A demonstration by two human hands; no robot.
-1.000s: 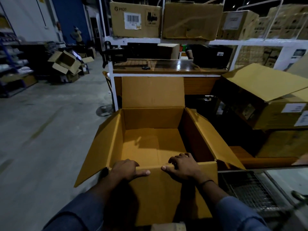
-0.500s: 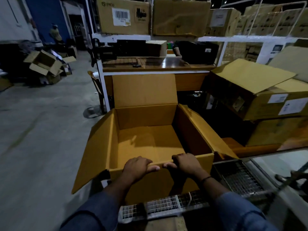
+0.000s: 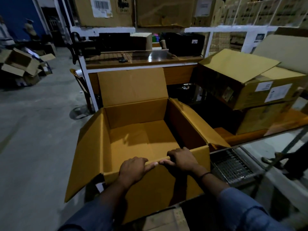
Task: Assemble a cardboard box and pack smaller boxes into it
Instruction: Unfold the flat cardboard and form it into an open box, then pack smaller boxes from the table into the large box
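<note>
A large brown cardboard box (image 3: 138,114) stands open in front of me, its inside bare. The far flap stands upright, the left and right flaps splay outward, and the near flap hangs down toward me. My left hand (image 3: 133,169) and my right hand (image 3: 182,160) both rest on the near top edge, fingers curled over the rim and thumbs almost touching. No smaller boxes are in the big box.
A wooden counter (image 3: 141,58) with a white frame stands behind the box. Stacked cartons (image 3: 246,84) sit at the right, one with an open flap. A wire rack (image 3: 231,165) lies at lower right. Opened cartons (image 3: 20,64) litter the floor far left. Shelves above hold more cartons.
My view has shifted closer and lower over the box. Both hands stayed on the near edge and slid closer together; the near flap now hangs folded down outside.
</note>
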